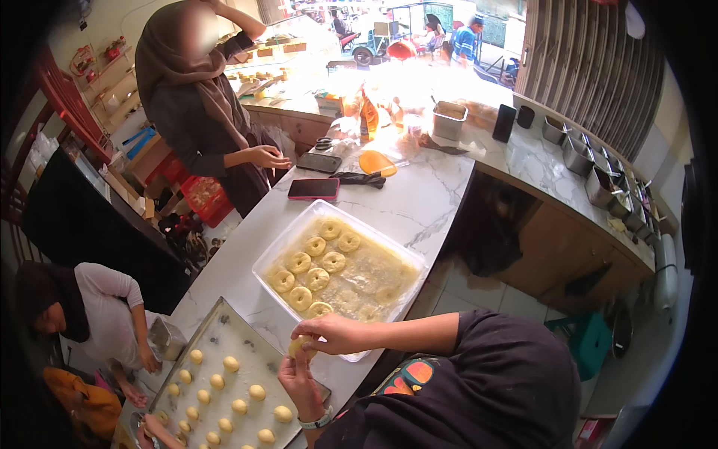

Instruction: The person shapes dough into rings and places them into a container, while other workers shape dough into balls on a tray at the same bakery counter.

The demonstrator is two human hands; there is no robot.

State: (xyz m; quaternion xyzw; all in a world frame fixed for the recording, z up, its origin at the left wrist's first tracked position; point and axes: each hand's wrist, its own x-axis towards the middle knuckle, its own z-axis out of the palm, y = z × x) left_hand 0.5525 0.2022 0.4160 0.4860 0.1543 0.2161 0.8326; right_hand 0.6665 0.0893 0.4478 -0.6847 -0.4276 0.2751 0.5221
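Observation:
Between the fingers of both my hands is a small ring of pale yellow dough [301, 346]. My right hand [333, 334] pinches it from above, over the near corner of a white plastic tub [372, 227]. My left hand [301, 383], with a watch at its wrist, grips it from below. Several dough rings [333, 261] lie in the left part of the tub, and its right part shows a floured bottom. Beside the tub, a metal baking tray [250, 348] carries several round dough balls [238, 406] in rows.
Phones [314, 188], a black glove [363, 179] and an orange scraper [377, 163] lie beyond the tub. A standing person [202, 112] is at the far left. Another person [112, 307] sits near a metal container [166, 338]. Another hand [161, 432] reaches the tray's near end.

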